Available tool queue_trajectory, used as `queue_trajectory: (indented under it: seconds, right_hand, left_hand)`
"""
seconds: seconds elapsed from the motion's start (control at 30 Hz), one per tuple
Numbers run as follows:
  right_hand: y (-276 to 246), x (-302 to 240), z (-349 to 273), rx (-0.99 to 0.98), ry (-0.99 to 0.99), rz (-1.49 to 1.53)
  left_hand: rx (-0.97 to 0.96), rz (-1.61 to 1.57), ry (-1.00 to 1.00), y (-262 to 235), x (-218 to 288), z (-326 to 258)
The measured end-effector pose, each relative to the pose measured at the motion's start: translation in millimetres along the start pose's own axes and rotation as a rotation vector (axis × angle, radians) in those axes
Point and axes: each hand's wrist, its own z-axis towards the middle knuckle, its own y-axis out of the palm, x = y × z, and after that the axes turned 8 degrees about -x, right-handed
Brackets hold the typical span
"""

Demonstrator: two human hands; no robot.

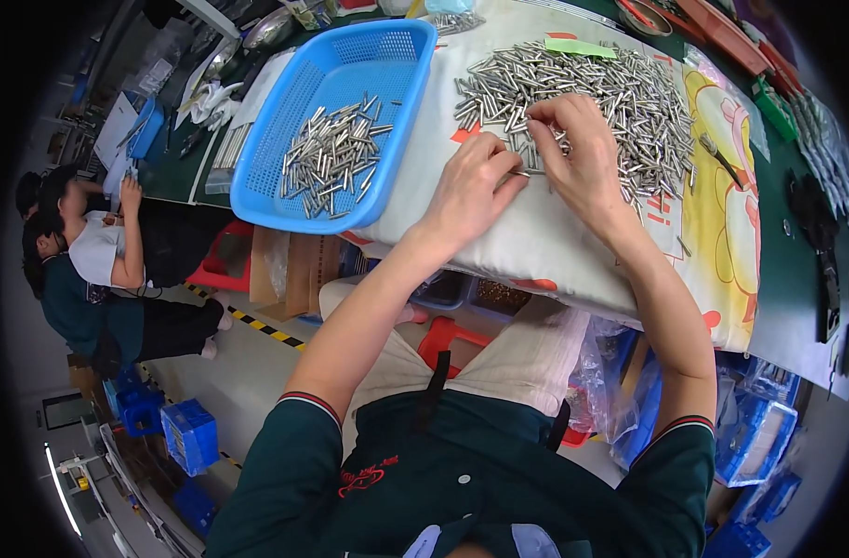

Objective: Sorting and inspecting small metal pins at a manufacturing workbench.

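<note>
A large heap of small silvery metal pins (643,112) lies on a patterned cloth (443,209) on the table. At the near left edge of the heap, my left hand (471,191) is closed in a pinch. A single metal pin (527,172) sticks out between its thumb and forefinger. My right hand (583,153) hovers over the near side of the heap, thumb and forefinger curled close together. Whatever might be between those fingertips is too small to make out. To the left, a blue perforated plastic basket (248,177) holds a smaller pile of similar pins.
A green paper slip (581,47) rests on the heap. Right of it lies a small brush-like tool (720,160). Two people (94,242) work at the left. Under the table are a red stool (448,339) and blue crates (757,437).
</note>
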Motion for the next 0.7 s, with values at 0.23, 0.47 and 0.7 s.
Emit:
queue_trajectory:
  seconds: [0.23,0.47,0.7]
  right_hand:
    - [61.9,-63.8,58.8,0.008,-0.254,0.185]
    - [49.4,-30.5,74.7,-0.024,-0.030,0.216]
    - [-2.9,19.1,22.4,-0.438,0.172,-0.030]
  left_hand:
    - [-0.072,-0.327,-0.073,26.2,-17.9,-3.1]
    - [0.083,0.123,0.203,5.0,-4.2,-8.1]
    - [0.176,0.235,-0.118,-10.3,-8.9,-2.2]
